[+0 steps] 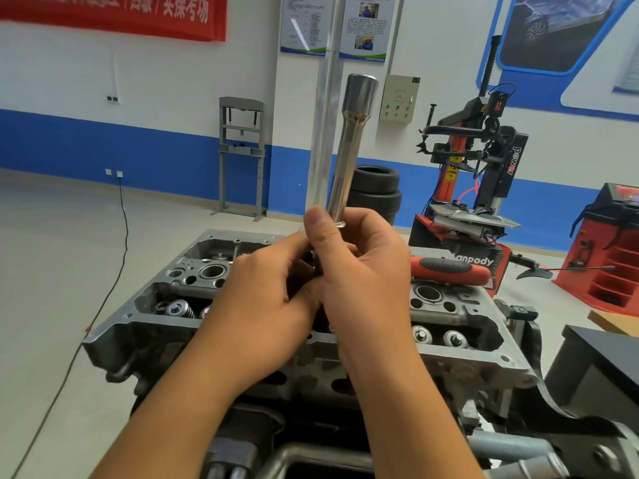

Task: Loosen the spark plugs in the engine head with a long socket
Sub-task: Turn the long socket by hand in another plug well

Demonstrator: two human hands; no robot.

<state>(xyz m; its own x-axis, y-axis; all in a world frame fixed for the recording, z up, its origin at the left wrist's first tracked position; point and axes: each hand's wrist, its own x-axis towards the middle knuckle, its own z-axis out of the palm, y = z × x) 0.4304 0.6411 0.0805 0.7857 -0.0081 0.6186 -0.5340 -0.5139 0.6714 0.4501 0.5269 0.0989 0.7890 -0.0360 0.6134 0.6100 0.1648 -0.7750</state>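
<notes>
Workshop floor and a blue-striped wall lie behind the engine head (460,312). Above its middle, the right hand (359,271) grips the long socket (347,157) upright by its lower end; the left hand (262,292) curls around something hidden at that end. A loose fit there could drop the socket onto the head.

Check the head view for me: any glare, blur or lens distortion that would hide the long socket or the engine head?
Head view: even indoor light, no hard shadows; the long socket shows bright reflections but stays readable; the left hand and right hand cover the middle of the engine head; wide-angle bending curves the floor line and wall stripe; wall posters are too soft to read.
</notes>
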